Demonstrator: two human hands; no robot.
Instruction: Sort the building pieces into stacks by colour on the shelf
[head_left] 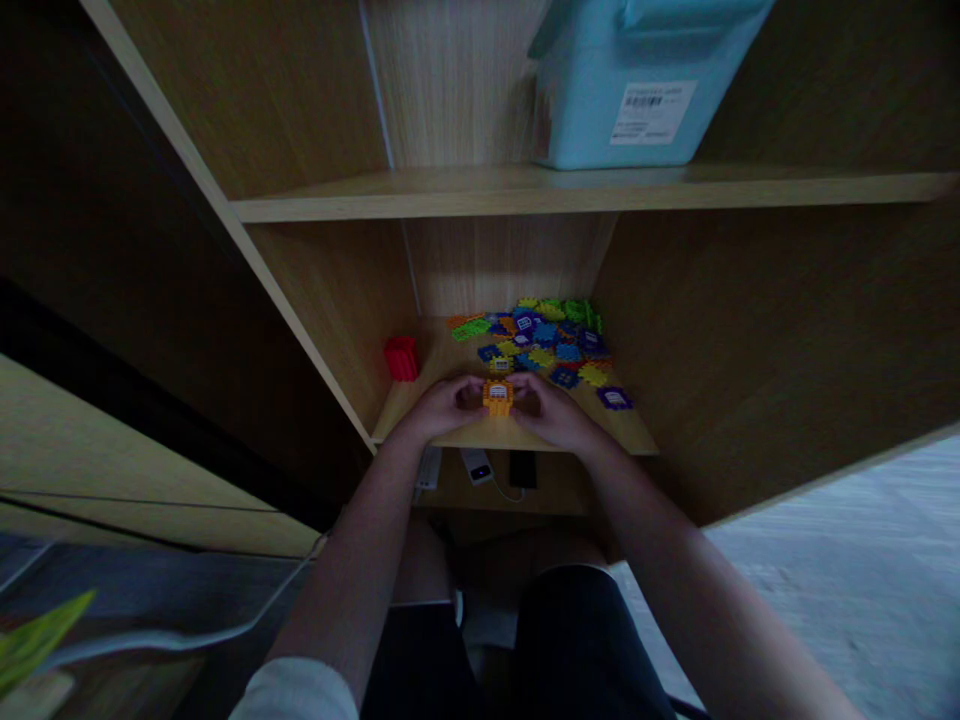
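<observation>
Between my two hands is a small orange block (pixel 498 397) built of notched plastic tiles, with a pale window-like patch on its top. My left hand (pixel 452 408) grips it from the left side, fingers curled. From the right, my right hand (pixel 550 410) pinches the same block. Just behind it lies a loose pile of notched plastic tiles (pixel 546 333) in blue, green, yellow, orange and purple. A purple tile (pixel 615 398) with a white window lies to the right of my right hand. On the left of the shelf stands a red block (pixel 402 358), apart from my hands.
The wooden shelf (pixel 465 437) has side walls and an upper shelf (pixel 480 195) above it. A light blue bin (pixel 619 100) with a label stands up there. Below are a white device (pixel 477 466) with a cable and a dark flat object (pixel 523 469).
</observation>
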